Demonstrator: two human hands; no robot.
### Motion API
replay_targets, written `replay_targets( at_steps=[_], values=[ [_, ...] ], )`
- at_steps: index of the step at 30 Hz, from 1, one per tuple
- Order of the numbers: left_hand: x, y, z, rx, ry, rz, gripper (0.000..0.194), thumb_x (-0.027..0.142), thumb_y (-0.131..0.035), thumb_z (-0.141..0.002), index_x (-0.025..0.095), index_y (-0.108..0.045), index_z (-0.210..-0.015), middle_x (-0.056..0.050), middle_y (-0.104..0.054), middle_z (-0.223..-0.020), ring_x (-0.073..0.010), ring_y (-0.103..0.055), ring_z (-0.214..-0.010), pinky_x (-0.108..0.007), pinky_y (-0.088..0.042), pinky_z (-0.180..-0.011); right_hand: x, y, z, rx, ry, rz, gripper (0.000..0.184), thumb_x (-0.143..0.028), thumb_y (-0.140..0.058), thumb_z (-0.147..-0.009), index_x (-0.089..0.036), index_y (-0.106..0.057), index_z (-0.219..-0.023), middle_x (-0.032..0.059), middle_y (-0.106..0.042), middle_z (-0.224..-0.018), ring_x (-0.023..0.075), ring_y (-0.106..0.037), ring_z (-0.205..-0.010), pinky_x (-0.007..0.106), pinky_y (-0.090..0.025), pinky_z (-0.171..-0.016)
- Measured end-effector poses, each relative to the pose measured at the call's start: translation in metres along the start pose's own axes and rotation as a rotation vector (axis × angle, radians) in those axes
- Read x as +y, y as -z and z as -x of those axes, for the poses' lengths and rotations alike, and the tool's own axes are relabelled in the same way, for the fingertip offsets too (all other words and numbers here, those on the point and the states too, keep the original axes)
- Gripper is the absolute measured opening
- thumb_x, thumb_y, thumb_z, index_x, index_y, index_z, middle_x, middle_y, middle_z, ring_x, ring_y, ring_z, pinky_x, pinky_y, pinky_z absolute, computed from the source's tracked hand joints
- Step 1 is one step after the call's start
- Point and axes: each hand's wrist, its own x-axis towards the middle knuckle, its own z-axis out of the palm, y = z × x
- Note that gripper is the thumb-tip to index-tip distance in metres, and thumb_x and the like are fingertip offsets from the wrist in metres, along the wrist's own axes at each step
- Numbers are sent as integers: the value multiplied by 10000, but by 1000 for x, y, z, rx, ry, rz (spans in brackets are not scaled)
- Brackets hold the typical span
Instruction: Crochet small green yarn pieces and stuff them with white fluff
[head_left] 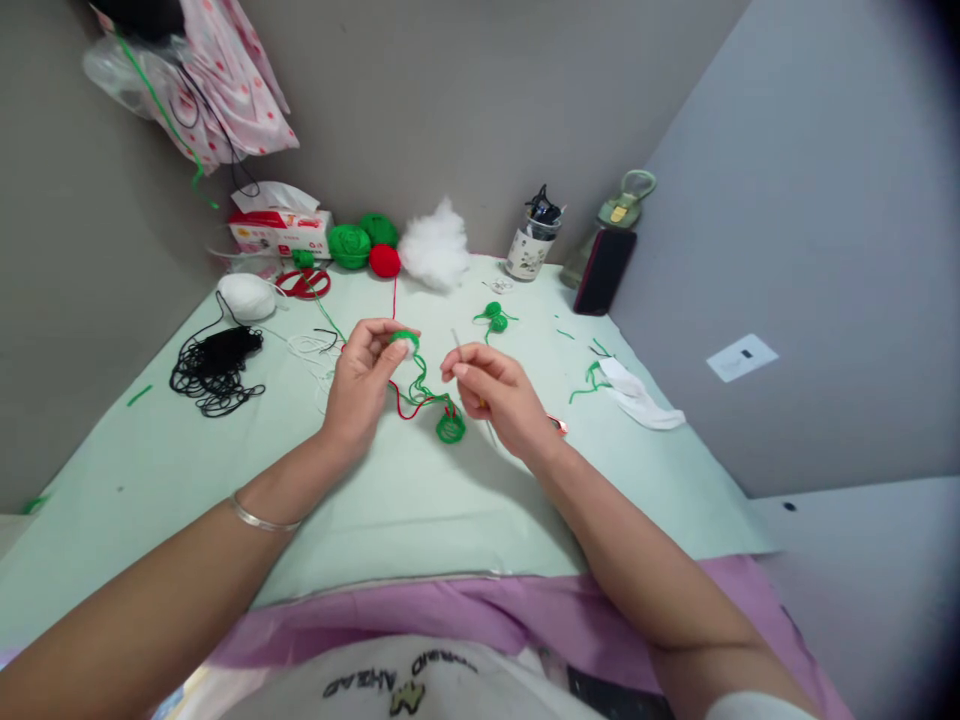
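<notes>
My left hand (360, 378) is closed on a small green crochet piece (406, 339) with white stuffing showing in it. Thumb and fingers of my right hand (495, 388) pinch a thin crochet hook (454, 340), its tip pointing up and away from me. The two hands are apart, with green and red yarn strands (421, 400) trailing between them. A round green crochet piece (451, 428) lies on the table below my right hand. Farther back are two small green crochet balls (495, 316), joined by yarn.
At the back stand a tissue box (281, 232), green yarn balls (349, 246), a red yarn ball (385, 261), white stuffing (435, 248), a pen jar (529, 252) and a phone (606, 270) against a bottle (621, 212). Red-handled scissors (304, 284) and black yarn (217, 365) lie left.
</notes>
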Motion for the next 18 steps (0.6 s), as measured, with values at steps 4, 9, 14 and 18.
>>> replay_targets(
  at_steps=[4, 9, 14, 18],
  values=[
    [2, -9, 11, -75, 58, 18, 165, 297, -751, -905, 227, -658, -1021, -35, -745, -1023, -189, -677, -963, -312, -524, -887, 3, 2, -4, 115, 6, 156, 347, -445, -807, -835, -217, -633, -1030, -41, -615, -878, 38, -317, -495, 234, -237, -447],
    [2, -14, 17, -126, 97, 37, 223, 296, -773, -875, 230, -623, -1026, -34, -715, -1047, -191, -677, -978, -332, -528, -920, 8, 2, -4, -28, -125, 210, 476, -657, -737, -837, -208, -590, -780, -96, -407, -575, 76, -283, -506, 247, -209, -481],
    [4, -14, 18, -206, 159, 73, 266, 291, -775, -881, 242, -553, -1019, -49, -742, -1134, -186, -698, -1002, -359, -544, -937, 3, 2, -5, 142, -33, 375, 467, -617, -750, -799, -204, -587, -655, -82, -378, -563, 92, -300, -553, 272, -232, -538],
    [3, -13, 16, -233, 181, 97, 309, 314, -804, -843, 242, -535, -975, -20, -751, -1011, -187, -711, -968, -347, -566, -884, 1, 1, -3, 188, 16, 517, 407, -488, -710, -826, -215, -508, -602, -73, -375, -565, 102, -313, -573, 284, -225, -567]
  ],
)
